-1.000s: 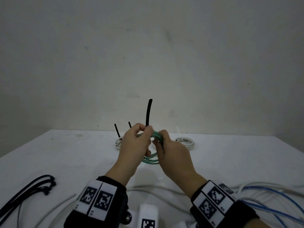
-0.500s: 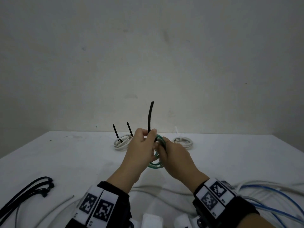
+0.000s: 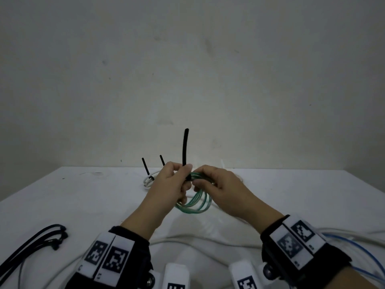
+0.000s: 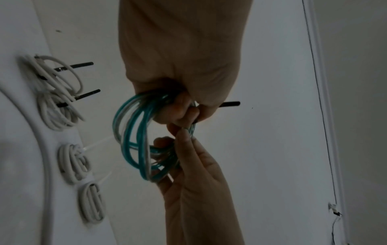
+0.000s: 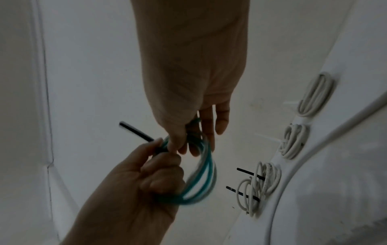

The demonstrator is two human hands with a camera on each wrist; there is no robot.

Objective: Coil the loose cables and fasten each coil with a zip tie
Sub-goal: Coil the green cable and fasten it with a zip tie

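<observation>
I hold a green and white cable coil up above the white table. A black zip tie is wrapped round the top of the coil, its tail pointing straight up. My left hand pinches the zip tie at the coil, thumb and forefinger at the base of the tail. My right hand grips the green coil just right of the tie. The left wrist view shows the coil between both hands, with the tie tail sticking out. The right wrist view shows the coil and the tail.
Tied white cable coils lie at the table's far side; two carry black tie tails. Black zip ties lie at the near left. Loose white and blue cables run along the near right. A wall stands behind the table.
Both hands and the coil have shifted slightly while staying raised. The right hand has slid a little rightwards along the coil, and the tie tail still points up.
</observation>
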